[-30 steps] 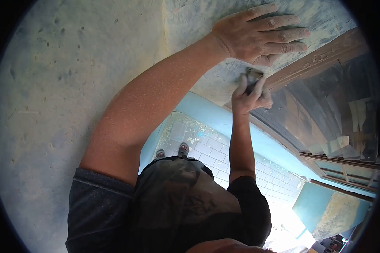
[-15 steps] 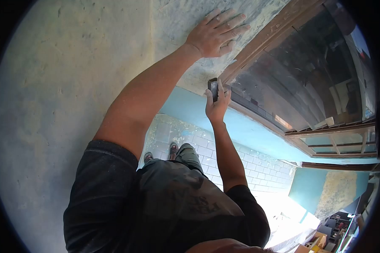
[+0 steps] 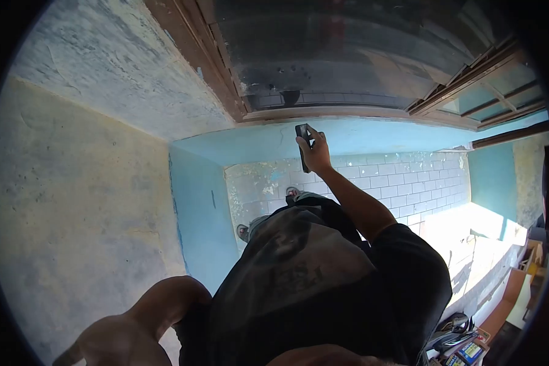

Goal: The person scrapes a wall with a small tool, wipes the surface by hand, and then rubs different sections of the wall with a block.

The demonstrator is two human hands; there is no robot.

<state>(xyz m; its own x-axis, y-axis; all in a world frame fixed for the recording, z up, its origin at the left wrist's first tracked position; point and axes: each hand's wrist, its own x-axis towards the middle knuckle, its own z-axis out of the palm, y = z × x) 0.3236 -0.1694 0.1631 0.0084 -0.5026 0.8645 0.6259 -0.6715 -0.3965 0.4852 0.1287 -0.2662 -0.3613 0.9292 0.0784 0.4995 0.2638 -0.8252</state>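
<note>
My right hand [image 3: 317,154] is closed around a small dark rectangular block [image 3: 302,134], thumb on one side and fingers on the other. It is in front of the light-blue wall strip [image 3: 354,135], just below the brown window frame [image 3: 323,112]. At the lower left, my left hand [image 3: 113,341] is away from the window, with one digit stretched out to the side. It appears to hold nothing, and the bottom edge of the view cuts off part of it. Beside it rises the patchy grey-yellow wall [image 3: 85,213].
Dark window glass [image 3: 348,55] fills the top, with a small paned window [image 3: 494,104] to the right. Pale floor tiles [image 3: 402,183] lie below. At the lower right are a battery-like box [image 3: 471,352] and other clutter. My feet stand near the blue corner wall [image 3: 204,207].
My left hand has come off the wall beside the window and dropped to the lower left. The view has turned; my right hand still holds the block, now below the window frame.
</note>
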